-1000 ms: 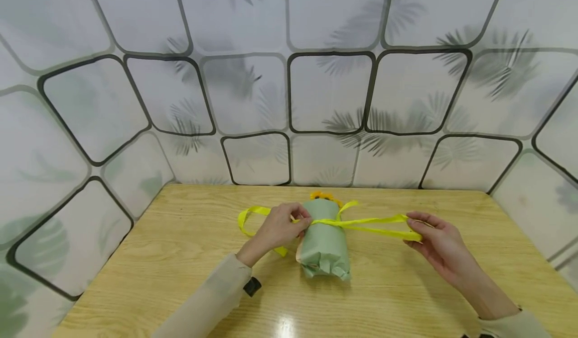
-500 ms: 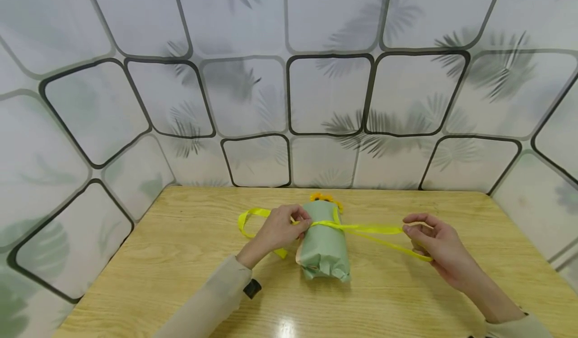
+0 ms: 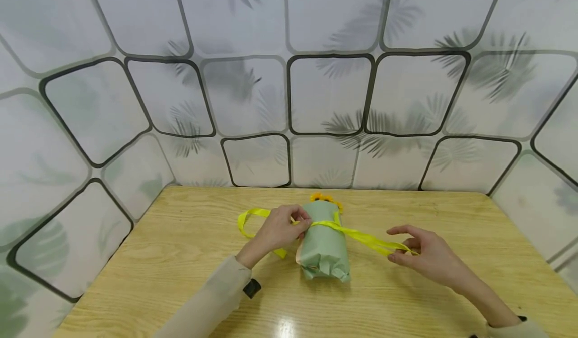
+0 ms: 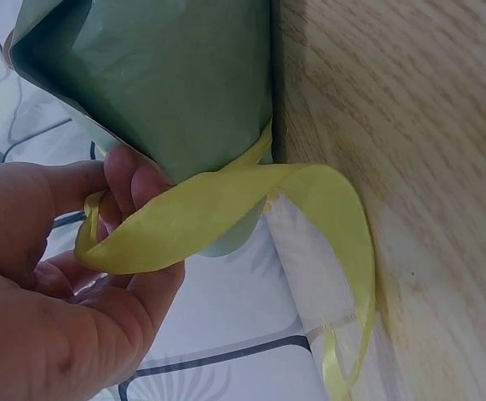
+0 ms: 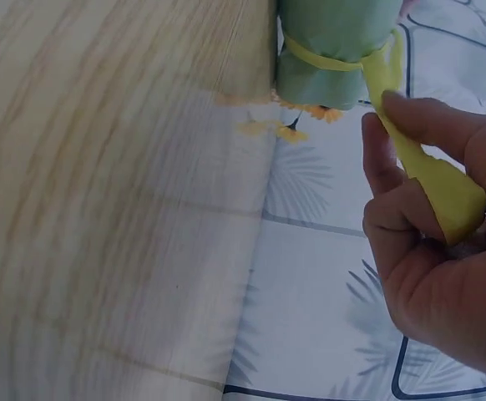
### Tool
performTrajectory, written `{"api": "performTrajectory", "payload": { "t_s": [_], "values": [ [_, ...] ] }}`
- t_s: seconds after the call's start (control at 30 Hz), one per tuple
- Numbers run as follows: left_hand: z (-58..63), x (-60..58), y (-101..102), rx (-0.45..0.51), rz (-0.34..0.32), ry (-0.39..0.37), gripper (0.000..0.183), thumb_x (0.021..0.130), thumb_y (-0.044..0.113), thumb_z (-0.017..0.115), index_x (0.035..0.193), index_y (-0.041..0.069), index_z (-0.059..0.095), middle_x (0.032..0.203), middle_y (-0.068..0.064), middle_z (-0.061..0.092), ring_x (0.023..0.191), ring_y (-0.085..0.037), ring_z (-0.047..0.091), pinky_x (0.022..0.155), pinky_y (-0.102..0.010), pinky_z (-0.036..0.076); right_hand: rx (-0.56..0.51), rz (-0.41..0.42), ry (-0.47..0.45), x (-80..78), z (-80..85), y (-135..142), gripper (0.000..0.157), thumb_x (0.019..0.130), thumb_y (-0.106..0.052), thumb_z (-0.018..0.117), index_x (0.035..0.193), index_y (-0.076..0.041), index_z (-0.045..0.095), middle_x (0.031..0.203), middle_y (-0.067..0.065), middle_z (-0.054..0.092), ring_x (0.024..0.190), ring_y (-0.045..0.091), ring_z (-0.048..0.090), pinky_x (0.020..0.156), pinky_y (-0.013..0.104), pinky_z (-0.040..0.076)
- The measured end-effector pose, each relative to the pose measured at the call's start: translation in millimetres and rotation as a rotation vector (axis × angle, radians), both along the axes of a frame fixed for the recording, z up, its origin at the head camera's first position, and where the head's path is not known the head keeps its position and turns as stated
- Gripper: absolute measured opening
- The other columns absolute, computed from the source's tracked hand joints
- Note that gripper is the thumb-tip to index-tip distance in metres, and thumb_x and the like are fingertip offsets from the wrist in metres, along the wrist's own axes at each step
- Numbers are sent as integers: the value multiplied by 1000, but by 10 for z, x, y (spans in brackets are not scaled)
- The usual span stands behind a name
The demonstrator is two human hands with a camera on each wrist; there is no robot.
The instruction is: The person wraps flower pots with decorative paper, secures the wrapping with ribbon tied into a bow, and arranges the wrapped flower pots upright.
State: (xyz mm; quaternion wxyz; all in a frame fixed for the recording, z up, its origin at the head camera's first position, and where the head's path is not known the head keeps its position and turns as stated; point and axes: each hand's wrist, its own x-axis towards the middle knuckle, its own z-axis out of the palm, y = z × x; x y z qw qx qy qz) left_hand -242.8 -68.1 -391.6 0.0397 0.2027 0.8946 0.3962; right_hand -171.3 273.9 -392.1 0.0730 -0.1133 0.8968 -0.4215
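A bouquet wrapped in pale green paper (image 3: 322, 245) lies on the wooden table, its orange-yellow flowers (image 3: 317, 196) showing at the far end. Yellow ribbon (image 3: 361, 236) runs across the wrapping, crossing near its right side. At the left edge of the paper, my left hand (image 3: 281, 226) pinches the ribbon; a loose loop (image 4: 343, 200) hangs beyond those fingers in the left wrist view. To the right of the bouquet, my right hand (image 3: 431, 258) holds ribbon stretched from the wrapping. The right wrist view shows that ribbon (image 5: 443, 194) passing over curled fingers.
The wooden table (image 3: 189, 278) extends around the bouquet on all sides. A pale curtain-like backdrop (image 3: 253, 97) with dark rounded squares and leaf prints stands along its back and sides. A small black object (image 3: 252, 288) shows at the left sleeve.
The right hand has moved slightly left and lower, turning, and the ribbon strands it holds have come together, slanting down. A ribbon end above the wrapping has drawn in. The left hand stays put.
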Motion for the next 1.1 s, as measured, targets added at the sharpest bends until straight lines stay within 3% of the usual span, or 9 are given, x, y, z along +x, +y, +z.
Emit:
{"api": "performTrajectory", "payload": {
  "t_s": [0.17, 0.4, 0.67, 0.73, 0.83, 0.93, 1.1],
  "values": [
    [-3, 11, -3, 1, 0, -4, 14, 103, 24, 64, 101, 14, 73, 76, 1, 68, 59, -12, 58, 51, -24, 43, -28, 13, 13, 20, 20, 38, 54, 95, -21, 75, 142, -4, 54, 91, 7, 77, 77, 7, 67, 62, 24, 50],
    [-14, 9, -4, 9, 1, -11, 14, 103, 25, 64, 101, 14, 73, 77, 1, 68, 58, -11, 57, 50, -24, 43, 38, -23, 107, 40, 50, 113, 48, 92, -21, 77, 134, -6, 61, 87, 0, 73, 72, 0, 61, 58, 24, 46],
    [29, 25, -3, 11, -9, -10, 14, 103, 24, 63, 102, 14, 72, 77, -1, 69, 58, -13, 58, 51, -24, 43, 89, -44, 94, 57, 77, 231, 48, 94, -22, 75, 137, -4, 61, 96, 3, 75, 76, -1, 63, 60, 24, 50],
    [39, 28, -3, 13, -8, -13, 13, 103, 24, 63, 102, 14, 72, 77, -1, 68, 58, -13, 58, 51, -25, 43, 147, -64, 133, 56, 84, 274, 47, 93, -22, 76, 136, -6, 63, 100, 7, 76, 82, 5, 67, 59, 23, 48],
    [45, 24, -5, 14, -7, -11, 13, 103, 24, 63, 101, 14, 72, 76, 1, 68, 57, -12, 58, 51, -25, 43, 251, -112, 193, 43, 87, 370, 44, 92, -21, 76, 132, -7, 67, 100, 7, 76, 75, 7, 62, 54, 24, 42],
    [38, 19, -9, 13, -6, 0, 14, 103, 24, 64, 102, 14, 73, 76, 2, 67, 58, -11, 58, 51, -24, 43, 322, -168, 205, 30, 85, 498, 41, 94, -21, 73, 131, -5, 68, 100, 7, 75, 75, 1, 57, 55, 24, 39],
    [15, 23, -8, 18, -1, -5, 14, 102, 23, 64, 102, 12, 73, 79, -2, 69, 59, -10, 59, 52, -24, 45, 354, -250, 227, 16, 69, 692, 35, 97, -19, 67, 128, -2, 69, 96, 7, 74, 70, -6, 49, 54, 25, 35]
  ]
}}
